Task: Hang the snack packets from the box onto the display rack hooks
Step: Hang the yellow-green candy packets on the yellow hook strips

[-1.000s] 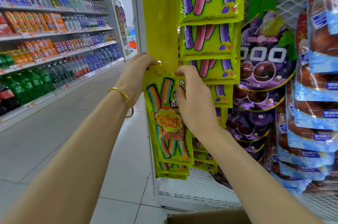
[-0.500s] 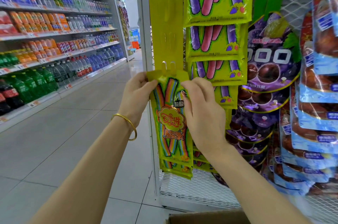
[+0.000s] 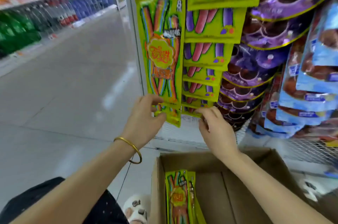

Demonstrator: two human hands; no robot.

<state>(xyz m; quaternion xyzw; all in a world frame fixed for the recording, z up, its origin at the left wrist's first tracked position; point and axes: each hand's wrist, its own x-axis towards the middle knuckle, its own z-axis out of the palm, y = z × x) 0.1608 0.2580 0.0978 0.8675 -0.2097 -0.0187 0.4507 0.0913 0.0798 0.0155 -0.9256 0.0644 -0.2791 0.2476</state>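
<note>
**Fingers now at foot of rainbow packet: it hangs**

Left hand: thumb and fingers pinch the rainbow packet's lower edge, left of centre frame. Right hand: fingers loosely curled, tips touching the bottom of the purple-and-pink packets just beside. It holds nothing, as far as shows.

Half a second ago both hands held the packet's top at the hook. They have dropped, and the packet hangs on the display rack unaided, with the hook not visible.

Judged: this one is hung and being straightened. Boxed packets stand in the box, bottom centre, so a reach down likely follows.
</note>
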